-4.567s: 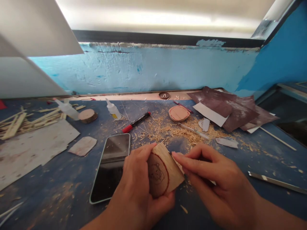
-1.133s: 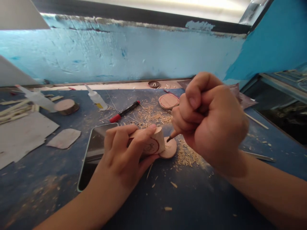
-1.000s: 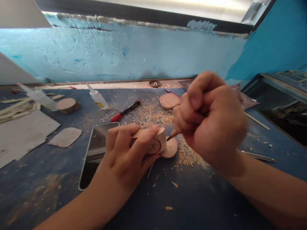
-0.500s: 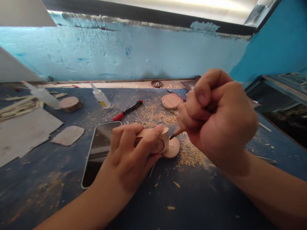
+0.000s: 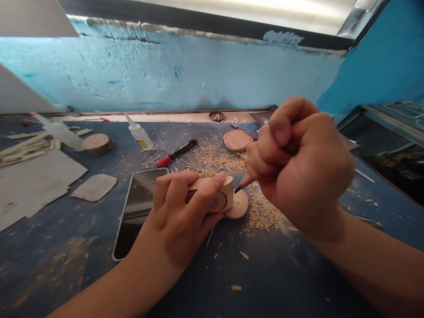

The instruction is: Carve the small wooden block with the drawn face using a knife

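A pale wooden block [image 5: 223,199] with a dark curved outline and small markings on its side is gripped between the thumb and fingers of my left hand [image 5: 182,210]. Its right end rests over a small round wooden disc [image 5: 241,206]. My right hand [image 5: 300,163] is closed in a fist around a thin brown tool [image 5: 246,181]. The tool's dark tip points down and left, close to the block's right end; whether it touches the wood is unclear. Most of the tool is hidden inside the fist.
A phone [image 5: 134,216] lies beside my left wrist. Behind are a red-and-black marker [image 5: 177,152], a glue bottle [image 5: 141,136], an outlined round wood slice [image 5: 237,139] and wood shavings [image 5: 263,214]. Another slice [image 5: 97,144], sandpaper [image 5: 94,187] and sticks [image 5: 28,148] lie left.
My right hand has shifted very slightly, tilting a little with the tool. My left hand and the block are in nearly the same place.
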`<state>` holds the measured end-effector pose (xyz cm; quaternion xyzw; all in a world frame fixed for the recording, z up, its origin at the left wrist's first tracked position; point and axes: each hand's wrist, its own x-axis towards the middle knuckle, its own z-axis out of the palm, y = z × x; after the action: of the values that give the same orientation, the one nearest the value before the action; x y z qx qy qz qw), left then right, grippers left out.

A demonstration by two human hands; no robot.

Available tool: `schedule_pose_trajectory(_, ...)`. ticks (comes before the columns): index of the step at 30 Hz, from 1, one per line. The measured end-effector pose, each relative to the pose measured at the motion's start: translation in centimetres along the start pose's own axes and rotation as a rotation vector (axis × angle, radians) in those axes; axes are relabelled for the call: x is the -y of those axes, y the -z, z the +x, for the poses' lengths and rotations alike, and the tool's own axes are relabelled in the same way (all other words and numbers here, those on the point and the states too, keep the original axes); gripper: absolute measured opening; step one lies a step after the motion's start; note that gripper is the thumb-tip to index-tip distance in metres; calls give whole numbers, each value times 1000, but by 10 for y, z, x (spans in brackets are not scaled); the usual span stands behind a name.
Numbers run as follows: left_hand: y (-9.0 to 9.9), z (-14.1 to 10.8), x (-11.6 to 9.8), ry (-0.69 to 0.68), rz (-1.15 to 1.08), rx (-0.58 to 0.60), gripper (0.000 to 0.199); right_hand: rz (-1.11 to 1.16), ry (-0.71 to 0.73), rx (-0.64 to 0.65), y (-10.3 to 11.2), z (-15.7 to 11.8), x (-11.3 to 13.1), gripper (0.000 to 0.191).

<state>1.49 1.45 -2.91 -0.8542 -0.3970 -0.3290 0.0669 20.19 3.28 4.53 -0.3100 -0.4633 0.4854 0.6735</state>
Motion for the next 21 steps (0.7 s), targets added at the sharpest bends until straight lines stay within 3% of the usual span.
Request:
schedule_pose_trajectory(11, 0, 1, -1, 11, -4, -4, 67, -23, -23, 5, 4, -2, -7, 28)
schedule_pose_trajectory(21, 3, 3, -5, -10, 9, -8, 62, 29, -19, -20, -4, -4, 7, 31)
